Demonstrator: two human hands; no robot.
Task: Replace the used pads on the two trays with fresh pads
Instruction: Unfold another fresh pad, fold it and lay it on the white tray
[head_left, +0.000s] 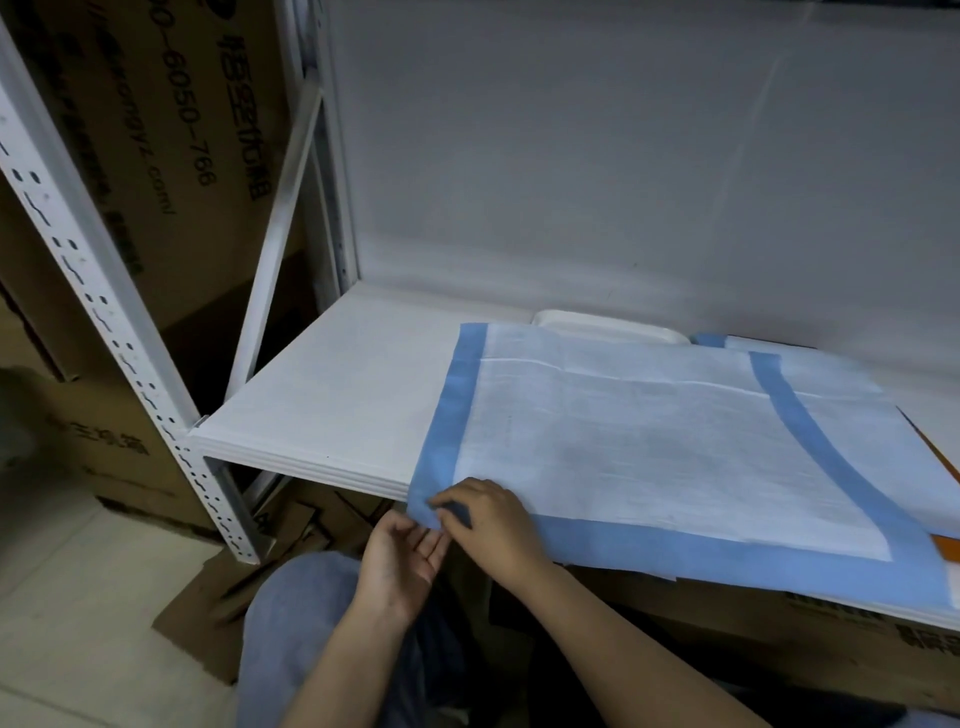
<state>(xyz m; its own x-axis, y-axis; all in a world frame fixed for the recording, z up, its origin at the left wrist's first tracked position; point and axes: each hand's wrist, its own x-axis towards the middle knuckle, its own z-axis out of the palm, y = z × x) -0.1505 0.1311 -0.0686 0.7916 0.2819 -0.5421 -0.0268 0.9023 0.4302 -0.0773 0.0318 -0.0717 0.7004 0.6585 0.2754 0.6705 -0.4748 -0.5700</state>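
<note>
This looks like a storeroom or stockroom: a white slotted-steel shelving rack (98, 322) with a bare white shelf (332, 395) stands amid large printed cardboard boxes (171, 130), with flattened cardboard (218, 613) lying on the tiled floor (67, 597).

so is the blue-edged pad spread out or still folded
Spread out: the pad lies flat over the shelf, fold creases showing, while both hands pinch its near left corner.
</note>
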